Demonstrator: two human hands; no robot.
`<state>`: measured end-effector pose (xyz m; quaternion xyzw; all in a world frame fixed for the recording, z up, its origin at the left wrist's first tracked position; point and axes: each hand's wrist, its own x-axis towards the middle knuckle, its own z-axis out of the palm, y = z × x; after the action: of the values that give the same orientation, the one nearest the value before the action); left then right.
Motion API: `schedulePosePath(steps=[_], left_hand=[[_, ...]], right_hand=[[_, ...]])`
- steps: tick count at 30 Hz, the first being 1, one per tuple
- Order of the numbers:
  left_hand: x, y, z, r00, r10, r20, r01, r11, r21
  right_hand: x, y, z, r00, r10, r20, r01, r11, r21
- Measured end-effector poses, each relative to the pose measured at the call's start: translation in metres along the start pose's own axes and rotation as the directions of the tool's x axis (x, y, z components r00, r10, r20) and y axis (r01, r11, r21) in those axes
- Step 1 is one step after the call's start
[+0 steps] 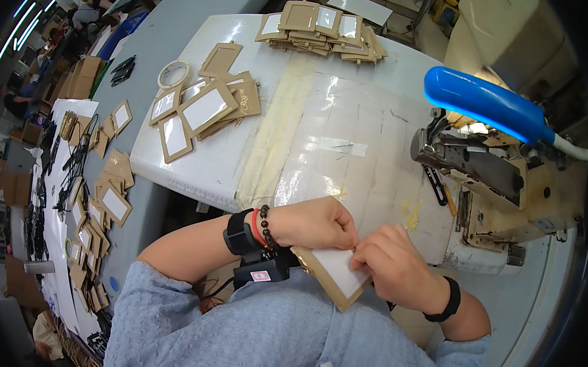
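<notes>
Close to my body, both hands hold a tan card holder (339,277) with a white panel in its frame, tilted with one corner pointing down at my shirt. My left hand (315,224) has its fingers curled and pinched at the holder's upper edge. Pressed together over the upper right side of the white panel are the fingers of my right hand (394,265). The two hands almost touch at the top corner. What exactly lies between the fingertips is hidden. Gold-coloured marks show along the holder's left edge.
Similar holders lie in a loose pile (207,109) beside a tape roll (173,75), and in a stack (318,28) at the far edge. A sewing machine (492,170) under a blue lamp (484,101) stands at right, with scissors (435,185) nearby. More holders (93,231) cover the left table.
</notes>
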<state>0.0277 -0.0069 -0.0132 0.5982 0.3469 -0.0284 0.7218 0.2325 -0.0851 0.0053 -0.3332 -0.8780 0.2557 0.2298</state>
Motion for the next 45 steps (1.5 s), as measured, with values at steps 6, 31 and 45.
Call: schedulePosePath(steps=[6,31,45], left_hand=[[-0.002,0.007,0.008,0.955,0.193,-0.224,-0.158,0.974,0.164],[-0.006,0.013,0.006,0.729,0.315,-0.607,-0.369,0.929,0.039],[0.035,0.002,-0.009,0.654,0.265,-0.708,-0.386,0.923,-0.011]], right_hand=[[0.002,-0.02,0.002,0.988,-0.154,-0.021,0.148,0.97,-0.193],[0.016,0.001,0.015,0.885,0.243,-0.396,0.159,0.644,0.748],[0.014,0.022,0.018,0.882,0.365,-0.297,0.051,0.552,0.832]])
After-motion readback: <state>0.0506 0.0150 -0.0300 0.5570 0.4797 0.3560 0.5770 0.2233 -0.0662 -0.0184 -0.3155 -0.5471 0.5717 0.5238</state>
